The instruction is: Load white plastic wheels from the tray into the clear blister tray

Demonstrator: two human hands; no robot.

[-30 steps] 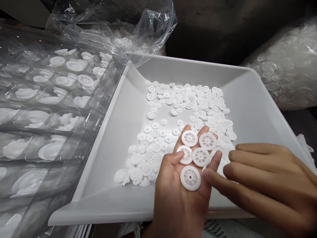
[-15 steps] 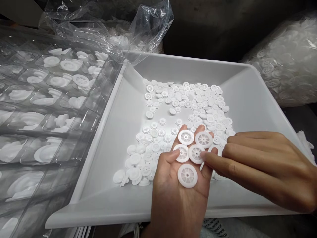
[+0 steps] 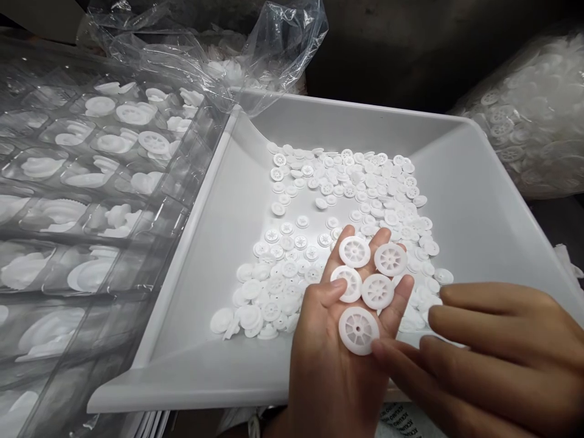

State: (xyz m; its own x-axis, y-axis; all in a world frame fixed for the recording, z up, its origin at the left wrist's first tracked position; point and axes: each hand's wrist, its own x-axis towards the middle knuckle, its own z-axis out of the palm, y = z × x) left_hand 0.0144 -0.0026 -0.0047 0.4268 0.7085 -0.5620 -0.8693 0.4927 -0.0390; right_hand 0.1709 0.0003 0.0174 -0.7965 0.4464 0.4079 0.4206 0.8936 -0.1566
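Observation:
Several white plastic spoked wheels point(image 3: 359, 330) lie spread over the palm and fingers of my left hand point(image 3: 340, 365), which faces up above the grey tray point(image 3: 182, 286). Its thumb presses on one wheel at the left. My right hand point(image 3: 497, 353) reaches in from the right side. One of its fingertips touches the edge of the largest-looking wheel, nearest the wrist, while the other fingers are apart and slightly bent. Many similar white wheels point(image 3: 269, 286) lie loose in the tray beneath, partly hidden by both hands.
At the left stand clear compartment trays point(image 3: 150, 249) holding white plastic parts. A clear plastic bag point(image 3: 283, 55) hangs over the tray's back left corner. Another bag full of white wheels point(image 3: 533, 115) sits at the back right. Printed plastic sheeting point(image 3: 404, 423) shows below the tray's front edge.
My right fingertip has moved from a middle wheel down to the wheel nearest my left wrist, and its fingers have spread. My left hand has shifted slightly right in view with the wheels.

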